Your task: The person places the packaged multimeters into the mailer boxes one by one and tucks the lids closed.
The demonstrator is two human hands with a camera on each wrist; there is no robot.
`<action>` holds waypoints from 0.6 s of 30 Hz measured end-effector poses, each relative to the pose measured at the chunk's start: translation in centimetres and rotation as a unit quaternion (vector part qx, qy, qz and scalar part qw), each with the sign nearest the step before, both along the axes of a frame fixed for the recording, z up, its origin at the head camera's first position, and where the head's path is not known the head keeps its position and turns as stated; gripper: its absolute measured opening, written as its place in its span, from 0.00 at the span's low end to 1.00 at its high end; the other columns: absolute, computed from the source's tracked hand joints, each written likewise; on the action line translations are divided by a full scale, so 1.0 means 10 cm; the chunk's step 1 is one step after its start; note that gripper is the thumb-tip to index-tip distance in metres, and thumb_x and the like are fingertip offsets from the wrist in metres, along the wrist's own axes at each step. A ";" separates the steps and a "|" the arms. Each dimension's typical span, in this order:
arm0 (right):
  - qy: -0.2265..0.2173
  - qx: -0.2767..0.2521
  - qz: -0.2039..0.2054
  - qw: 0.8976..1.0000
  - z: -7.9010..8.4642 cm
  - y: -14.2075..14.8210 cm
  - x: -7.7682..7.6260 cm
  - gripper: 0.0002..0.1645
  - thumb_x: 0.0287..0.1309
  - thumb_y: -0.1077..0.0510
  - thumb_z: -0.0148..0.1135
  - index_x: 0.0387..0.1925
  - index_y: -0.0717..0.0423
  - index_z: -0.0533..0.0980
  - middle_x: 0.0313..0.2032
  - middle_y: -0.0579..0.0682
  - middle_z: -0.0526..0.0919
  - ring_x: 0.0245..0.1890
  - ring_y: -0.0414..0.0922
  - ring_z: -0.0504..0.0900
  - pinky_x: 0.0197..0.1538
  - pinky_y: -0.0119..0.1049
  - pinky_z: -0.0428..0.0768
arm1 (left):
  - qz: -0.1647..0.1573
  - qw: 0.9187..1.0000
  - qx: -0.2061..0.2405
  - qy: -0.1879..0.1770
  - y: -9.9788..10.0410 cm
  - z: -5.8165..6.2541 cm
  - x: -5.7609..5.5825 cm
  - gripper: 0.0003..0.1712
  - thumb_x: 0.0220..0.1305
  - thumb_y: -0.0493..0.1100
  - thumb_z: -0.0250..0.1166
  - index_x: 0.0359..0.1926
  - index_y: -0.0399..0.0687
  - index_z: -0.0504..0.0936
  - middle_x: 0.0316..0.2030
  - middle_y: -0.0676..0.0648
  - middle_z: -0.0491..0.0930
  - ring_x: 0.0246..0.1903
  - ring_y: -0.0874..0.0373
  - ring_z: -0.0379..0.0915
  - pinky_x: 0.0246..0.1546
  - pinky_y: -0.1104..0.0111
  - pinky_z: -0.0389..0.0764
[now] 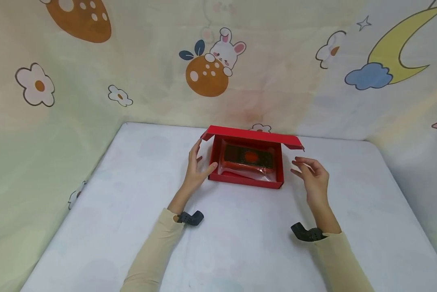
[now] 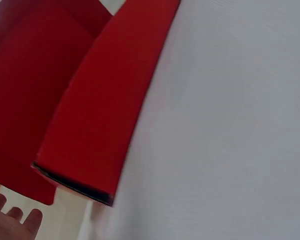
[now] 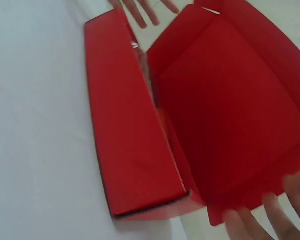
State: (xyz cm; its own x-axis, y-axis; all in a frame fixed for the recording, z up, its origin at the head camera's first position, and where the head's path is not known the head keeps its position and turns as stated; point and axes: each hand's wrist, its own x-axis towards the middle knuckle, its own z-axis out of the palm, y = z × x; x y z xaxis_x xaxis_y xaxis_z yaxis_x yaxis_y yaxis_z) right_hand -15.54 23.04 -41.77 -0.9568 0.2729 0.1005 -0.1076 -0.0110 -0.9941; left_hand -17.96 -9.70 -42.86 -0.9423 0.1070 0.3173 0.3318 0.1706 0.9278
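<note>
Beige sleeves [image 1: 149,255] reach up from the lower edge, each wrist bearing a black camera [image 1: 191,218]. Beyond, on the white table [image 1: 240,239], sits a red box [image 1: 245,181], its lid [image 1: 253,135] raised at the back; a clear-wrapped pack [image 1: 249,156] lies inside. Left hand [image 1: 197,170] spreads at the box's left end, fingers unclenched, though contact is hard to tell. Right hand [image 1: 316,178], fingers loosely bent, grasps nothing beside the lid's right flap.
</note>
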 end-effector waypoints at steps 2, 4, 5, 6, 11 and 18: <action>0.000 -0.022 -0.030 0.999 0.02 0.02 0.01 0.17 0.66 0.66 0.56 0.55 0.61 0.74 0.54 0.49 0.78 0.56 0.41 0.77 0.47 0.25 0.81 | 0.004 1.000 0.008 0.008 0.02 0.08 0.01 0.51 0.58 0.37 0.65 0.75 0.35 0.45 0.74 0.34 0.47 0.73 0.40 0.42 0.68 0.43 0.58; -0.005 0.000 -0.024 1.000 0.04 0.03 0.01 0.24 0.66 0.66 0.55 0.63 0.53 0.70 0.64 0.49 0.70 0.65 0.43 0.68 0.51 0.24 0.79 | 0.002 1.000 0.017 0.018 0.03 0.13 0.01 0.51 0.58 0.36 0.65 0.75 0.34 0.44 0.74 0.34 0.46 0.73 0.40 0.42 0.68 0.43 0.57; -0.009 0.018 -0.013 1.000 0.05 0.04 0.01 0.29 0.66 0.67 0.54 0.67 0.49 0.67 0.68 0.48 0.65 0.69 0.44 0.63 0.53 0.24 0.77 | 0.000 1.000 0.018 0.024 0.03 0.15 0.01 0.51 0.58 0.36 0.65 0.75 0.34 0.43 0.74 0.34 0.46 0.73 0.40 0.42 0.68 0.43 0.57; -0.013 0.039 0.000 0.999 0.07 0.04 0.01 0.33 0.66 0.67 0.54 0.70 0.46 0.63 0.71 0.47 0.61 0.72 0.44 0.58 0.58 0.27 0.74 | -0.001 0.999 0.019 0.029 0.03 0.17 0.01 0.52 0.58 0.35 0.65 0.75 0.34 0.43 0.74 0.35 0.47 0.73 0.40 0.42 0.68 0.43 0.58; -0.014 0.116 0.056 0.992 0.09 0.00 -0.02 0.44 0.64 0.69 0.55 0.76 0.42 0.52 0.76 0.48 0.51 0.76 0.49 0.48 0.73 0.51 0.55 | -0.008 0.999 0.010 0.045 0.03 0.03 -0.11 0.55 0.57 0.39 0.68 0.77 0.44 0.43 0.75 0.42 0.47 0.74 0.47 0.44 0.68 0.46 0.61; -0.016 0.134 0.071 0.988 0.08 -0.03 -0.06 0.43 0.66 0.65 0.55 0.76 0.45 0.50 0.75 0.52 0.53 0.75 0.51 0.52 0.73 0.53 0.54 | -0.010 0.999 0.009 0.046 0.04 -0.05 -0.22 0.56 0.56 0.43 0.70 0.77 0.48 0.44 0.76 0.49 0.48 0.74 0.56 0.46 0.67 0.52 0.66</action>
